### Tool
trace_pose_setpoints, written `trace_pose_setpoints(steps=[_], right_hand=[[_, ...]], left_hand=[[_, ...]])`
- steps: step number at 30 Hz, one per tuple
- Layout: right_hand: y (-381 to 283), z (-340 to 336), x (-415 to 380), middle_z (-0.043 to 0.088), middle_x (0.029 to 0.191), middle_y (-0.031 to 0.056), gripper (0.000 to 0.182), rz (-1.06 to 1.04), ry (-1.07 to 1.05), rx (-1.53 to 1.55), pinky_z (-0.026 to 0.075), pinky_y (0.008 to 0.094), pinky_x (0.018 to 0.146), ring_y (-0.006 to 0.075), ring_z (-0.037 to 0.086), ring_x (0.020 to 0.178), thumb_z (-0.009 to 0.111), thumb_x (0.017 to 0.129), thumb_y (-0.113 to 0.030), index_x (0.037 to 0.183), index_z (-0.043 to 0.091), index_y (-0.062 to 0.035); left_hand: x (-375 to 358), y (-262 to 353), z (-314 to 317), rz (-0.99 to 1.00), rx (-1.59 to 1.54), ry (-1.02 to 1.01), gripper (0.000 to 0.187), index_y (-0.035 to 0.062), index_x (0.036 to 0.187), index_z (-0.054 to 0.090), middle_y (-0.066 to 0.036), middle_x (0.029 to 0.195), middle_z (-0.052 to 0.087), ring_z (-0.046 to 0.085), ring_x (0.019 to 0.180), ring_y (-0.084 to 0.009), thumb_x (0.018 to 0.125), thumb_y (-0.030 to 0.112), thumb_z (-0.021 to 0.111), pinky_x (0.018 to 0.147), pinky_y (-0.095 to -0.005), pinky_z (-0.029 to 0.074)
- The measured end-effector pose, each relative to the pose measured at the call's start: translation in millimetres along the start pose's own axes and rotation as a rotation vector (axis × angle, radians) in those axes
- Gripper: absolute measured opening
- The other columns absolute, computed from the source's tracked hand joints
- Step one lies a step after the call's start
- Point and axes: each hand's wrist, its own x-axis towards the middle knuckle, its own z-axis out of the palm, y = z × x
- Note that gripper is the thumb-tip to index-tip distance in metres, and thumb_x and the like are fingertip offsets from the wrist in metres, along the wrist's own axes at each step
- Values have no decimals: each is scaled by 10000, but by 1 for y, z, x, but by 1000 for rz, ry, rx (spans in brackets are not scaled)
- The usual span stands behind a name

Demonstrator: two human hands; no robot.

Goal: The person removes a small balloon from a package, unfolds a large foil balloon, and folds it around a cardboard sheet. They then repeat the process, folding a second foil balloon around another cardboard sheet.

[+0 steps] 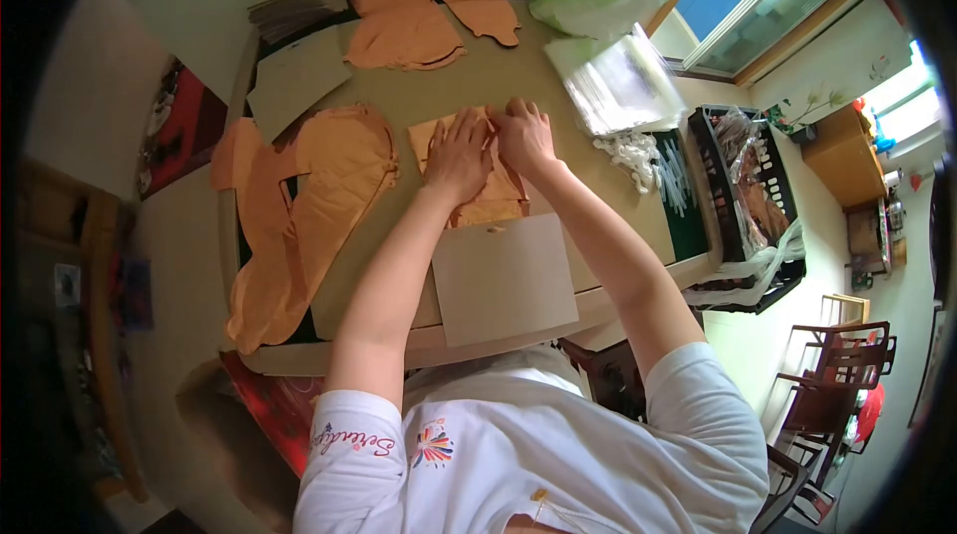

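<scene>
The left hand (459,163) lies on the folded orange garment (504,195), fingers slightly spread; the right hand's (524,142) fingers curl, pinch unclear.

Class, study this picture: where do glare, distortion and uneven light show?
Head view: the window is blown out, and glare whitens the plastic stack; head view: the near edge of the table looks bowed, and the corners go black; head view: the left side is dimmer than the right.

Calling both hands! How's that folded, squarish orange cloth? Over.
Left hand and right hand both on folded orange cloth. Flat, pale-grey, rectangular cardboard sheet by its near edge. Nothing visibly blocking either hand.
</scene>
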Motion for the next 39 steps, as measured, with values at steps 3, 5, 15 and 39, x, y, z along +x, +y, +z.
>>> trace_pose_setpoints(steps=[3, 5, 15, 39], right_hand=[[-12, 4, -3, 552, 999, 91, 306, 27, 167, -56, 402, 419, 831, 304, 509, 980, 554, 874, -189, 1168, 639, -172], [-10, 13, -9, 556, 998, 93, 286, 16, 244, -30, 402, 424, 828, 305, 510, 975, 552, 884, -207, 1153, 641, -166], [-11, 14, -10, 555, 1007, 107, 285, -10, 265, -14, 403, 444, 837, 313, 503, 974, 555, 846, -201, 1106, 632, -114], [1, -31, -69, 545, 1124, 131, 373, 81, 123, 333, 430, 447, 894, 340, 504, 1069, 630, 840, -197, 1198, 566, -114]], left_hand=[[2, -2, 1, 8, 13, -14, 539, 15, 1403, 368, -172, 1493, 317, 228, 1424, -291, 930, 259, 450, 1158, -505, 157], [4, -4, 6, -7, -19, -13, 542, 12, 1412, 355, -171, 1501, 305, 220, 1427, -290, 941, 269, 430, 1158, -503, 155], [-12, -22, -13, -210, 69, -63, 688, -21, 1462, 236, -184, 1544, 212, 162, 1446, -308, 974, 435, 401, 1171, -475, 117], [-121, -22, -21, 44, -67, 119, 380, 61, 1341, 488, -124, 1415, 455, 371, 1351, -288, 976, 157, 445, 1119, -475, 273]])
